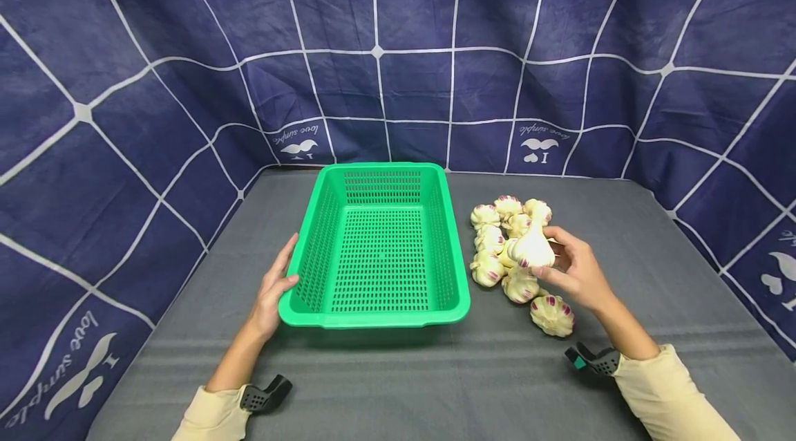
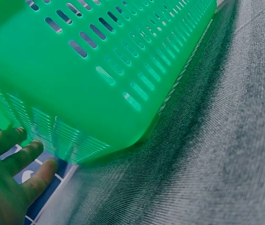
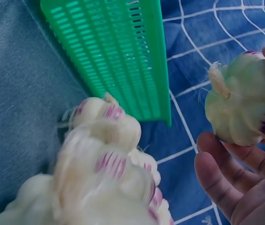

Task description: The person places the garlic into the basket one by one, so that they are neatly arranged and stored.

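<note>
I judged that I was at the pick-up step: the fingers of my right hand (image 1: 575, 276) pinched 1 garlic bulb (image 1: 533, 249) against the thumb, its stem pointing away from me, and in the right wrist view it hung above the bench (image 1: 435, 386), apart from the bulbs below it. The heap of garlic bulbs (image 1: 487, 269) lay to the right of the green basket (image 1: 373, 318), and 1 nearer bulb (image 1: 552, 315) sat at its near end, just below my right wrist in the head view. My left hand (image 1: 267, 301) was at the basket's left side, its fingers spread along the outer wall and the thumb at the rim; how hard they pressed, I could not tell. As I saw it, that hand served to steady the basket, and its place there suited the work. The next move, to my mind, called for keeping the pinch firm on the bulb's rounded sides and raising it clear of its neighbours, since a low sweep to the left might have knocked them about. Bringing it over the basket would have needed height enough to pass the right-hand rim, then a gentle parting of the fingers.
</note>
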Tool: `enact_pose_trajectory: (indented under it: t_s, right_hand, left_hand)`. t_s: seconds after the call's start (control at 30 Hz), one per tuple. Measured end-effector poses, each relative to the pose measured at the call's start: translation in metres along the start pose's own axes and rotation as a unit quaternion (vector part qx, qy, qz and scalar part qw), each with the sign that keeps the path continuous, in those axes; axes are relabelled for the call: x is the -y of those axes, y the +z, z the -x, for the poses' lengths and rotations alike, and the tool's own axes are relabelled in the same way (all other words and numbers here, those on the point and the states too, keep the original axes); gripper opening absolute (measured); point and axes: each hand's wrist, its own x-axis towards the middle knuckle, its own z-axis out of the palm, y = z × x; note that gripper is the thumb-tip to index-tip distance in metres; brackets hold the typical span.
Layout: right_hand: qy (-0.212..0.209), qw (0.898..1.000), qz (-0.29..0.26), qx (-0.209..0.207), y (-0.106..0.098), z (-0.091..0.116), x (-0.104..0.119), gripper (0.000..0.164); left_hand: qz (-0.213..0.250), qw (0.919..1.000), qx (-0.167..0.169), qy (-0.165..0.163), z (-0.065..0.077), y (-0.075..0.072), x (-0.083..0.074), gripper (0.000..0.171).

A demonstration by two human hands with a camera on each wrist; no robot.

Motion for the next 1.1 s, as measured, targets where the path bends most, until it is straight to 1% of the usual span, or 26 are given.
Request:
enact_pose_trajectory:
  t_s: [0.1, 0.17, 0.23, 0.33, 0.5, 0.63, 0.8, 0.9, 1.1]
  right_hand:
    - [0.027, 0.998, 0.05, 0.013, 0.004, -0.005, 0.002, 0.048]
    - [0.046, 0.996, 0.072, 0.021, 0.007, -0.009, 0.004, 0.05]
    - [0.064, 0.994, 0.084, 0.028, 0.01, -0.014, 0.006, 0.05]
    - [0.075, 0.992, 0.094, 0.038, 0.015, -0.021, 0.008, 0.05]
    - [0.071, 0.994, 0.078, 0.038, 0.021, -0.032, 0.008, 0.051]
    - [0.067, 0.996, 0.048, 0.031, 0.025, -0.04, 0.008, 0.045]
    - [0.055, 0.998, 0.01, 0.037, 0.031, -0.048, 0.004, 0.04]
    - [0.052, 0.998, 0.007, 0.042, 0.035, -0.053, 0.0, 0.042]
    - [0.053, 0.997, 0.022, 0.058, 0.041, -0.064, -0.006, 0.048]
  left_hand:
    - [-0.007, 1.0, -0.001, 0.0, 0.001, 0.0, 0.001, 0.065]
    - [-0.012, 0.9999, -0.002, 0.002, 0.002, 0.0, 0.002, 0.065]
    - [-0.009, 1.0, -0.001, 0.004, 0.002, 0.001, 0.002, 0.065]
    - [0.001, 1.0, 0.003, 0.006, 0.003, 0.001, 0.002, 0.065]
    - [0.004, 1.0, 0.005, 0.004, 0.002, 0.0, 0.001, 0.065]
    - [0.005, 1.0, 0.005, 0.006, 0.002, 0.0, 0.001, 0.066]
    - [0.004, 1.0, 0.004, 0.008, 0.001, 0.0, 0.0, 0.066]
    - [0.001, 1.0, 0.003, 0.009, 0.001, 0.0, -0.001, 0.066]
    - [-0.012, 0.9999, 0.002, 0.01, 0.0, 0.0, -0.001, 0.066]
